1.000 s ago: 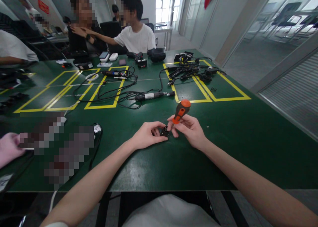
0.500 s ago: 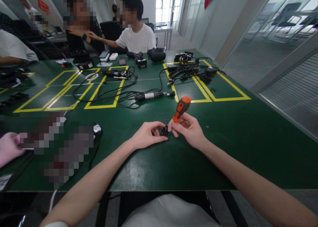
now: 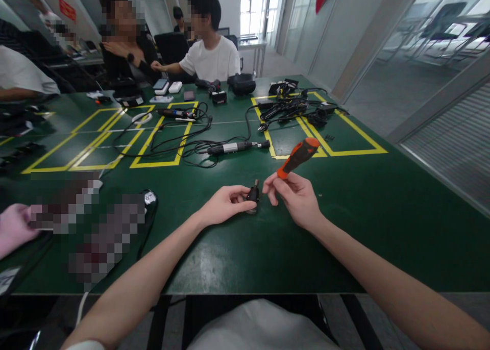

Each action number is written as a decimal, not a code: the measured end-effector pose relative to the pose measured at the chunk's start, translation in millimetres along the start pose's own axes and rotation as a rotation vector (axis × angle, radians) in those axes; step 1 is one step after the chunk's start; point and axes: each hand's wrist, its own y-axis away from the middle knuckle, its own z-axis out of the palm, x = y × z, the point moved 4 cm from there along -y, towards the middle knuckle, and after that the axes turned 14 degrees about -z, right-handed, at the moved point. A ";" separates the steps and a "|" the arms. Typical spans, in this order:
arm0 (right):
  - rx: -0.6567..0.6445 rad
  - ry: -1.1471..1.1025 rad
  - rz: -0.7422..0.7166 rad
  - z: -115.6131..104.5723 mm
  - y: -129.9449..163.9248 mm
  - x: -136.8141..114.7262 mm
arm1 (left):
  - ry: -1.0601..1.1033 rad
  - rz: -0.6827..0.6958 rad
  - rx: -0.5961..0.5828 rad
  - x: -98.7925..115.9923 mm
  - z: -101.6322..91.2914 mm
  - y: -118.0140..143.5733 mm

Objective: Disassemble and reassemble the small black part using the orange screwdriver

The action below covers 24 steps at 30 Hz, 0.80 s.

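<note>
The left hand point(image 3: 227, 204) pinches a small black cylindrical part with a narrow upright tip point(image 3: 253, 193) above the green tabletop point(image 3: 383, 227), its fingers nearly together and covering the part's left side; the right hand point(image 3: 300, 199) grips an orange-and-dark-grey screwdriver point(image 3: 300, 155) low on its handle, other fingers loosely curled just beside the part; beyond lie a black-and-silver cylindrical corded tool point(image 3: 233, 147) and a tangle of black cables point(image 3: 287, 109); compared with half a second ago, the screwdriver leans farther right and more of the part shows.
</note>
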 end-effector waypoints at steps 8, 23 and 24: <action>0.033 0.150 0.065 -5.1 -1.6 11.3 | 0.251 -0.147 -0.097 1.1 -6.2 3.7; -0.249 0.346 0.116 10.6 13.8 18.3 | 0.113 -0.228 0.053 5.3 1.8 9.6; -0.250 0.352 0.120 10.9 14.1 18.5 | 0.112 -0.228 0.049 5.0 1.9 9.7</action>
